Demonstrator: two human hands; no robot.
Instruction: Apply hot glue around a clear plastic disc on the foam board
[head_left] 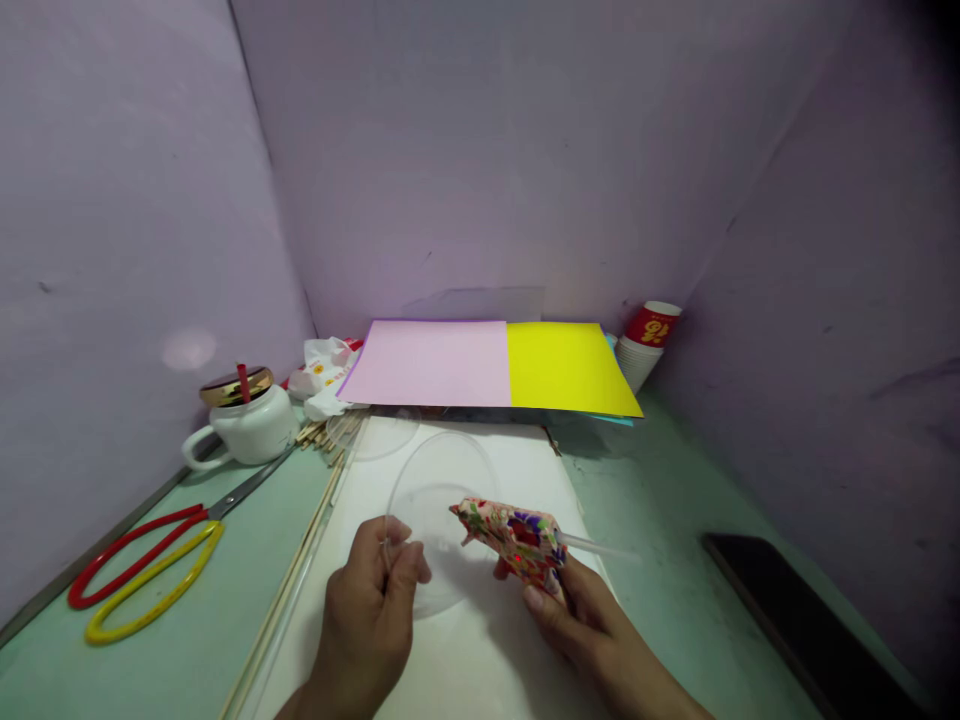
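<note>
My left hand (379,590) pinches the left edge of a clear round plastic disc (442,480), which stands tilted above the white board (457,660). Wrapped round the handle of a flower-patterned glue gun (510,535) is my right hand (581,610). The gun's nozzle points left towards the disc, with a small gap between them as far as I can see. A translucent glue stick (596,546) sticks out of its back end, and a red light glows on its side.
Scissors with red and yellow handles (154,570) and a white mug (259,425) are on the left. Thin wooden sticks (292,575) lie along the board. Pink paper (435,362) and yellow paper (566,365) are behind, stacked paper cups (646,340) at back right, a dark phone (795,620) at right.
</note>
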